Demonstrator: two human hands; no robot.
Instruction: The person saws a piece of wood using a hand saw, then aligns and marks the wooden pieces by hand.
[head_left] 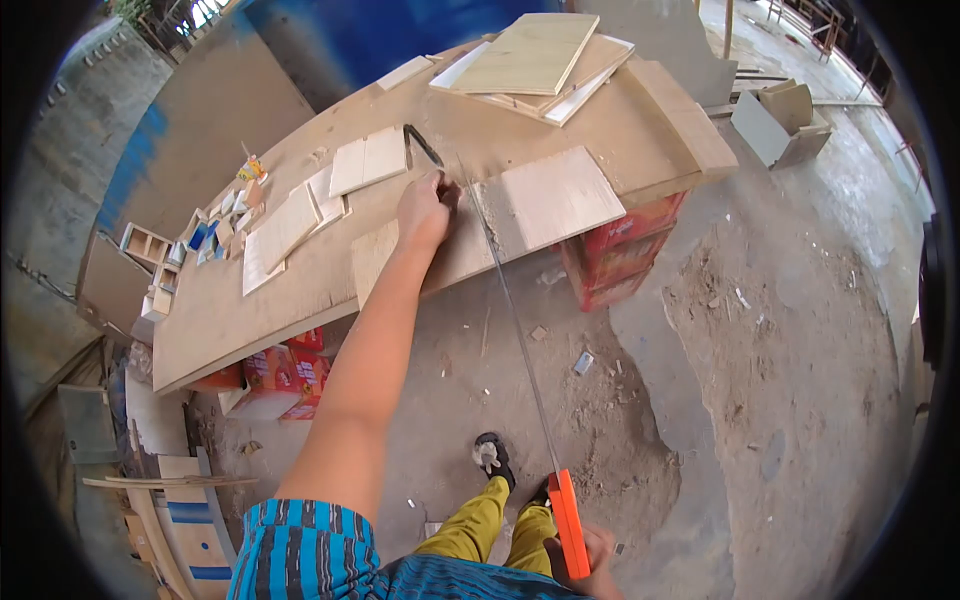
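Note:
A pale plywood board [562, 197] lies across the table's near edge and partly overhangs it. My left hand [428, 210] is closed at the far side of this board, holding it down; its fingertips are partly hidden. Down by my legs, my right hand [597, 558] is wrapped around the orange handle of a handsaw [566, 522]. The long thin saw blade runs up and away from me, its far part lying across the board just right of my left hand. Sawdust shows along the blade. A dark, narrow tool [424, 146] lies beyond my left hand.
The wooden table [300, 315] rests on red boxes [625, 250]. Plywood panels [525, 55] are stacked at its far right, and more pieces [370, 160] lie left of my hand. Small offcuts [225, 225] clutter the left end. Debris [584, 362] dots the floor.

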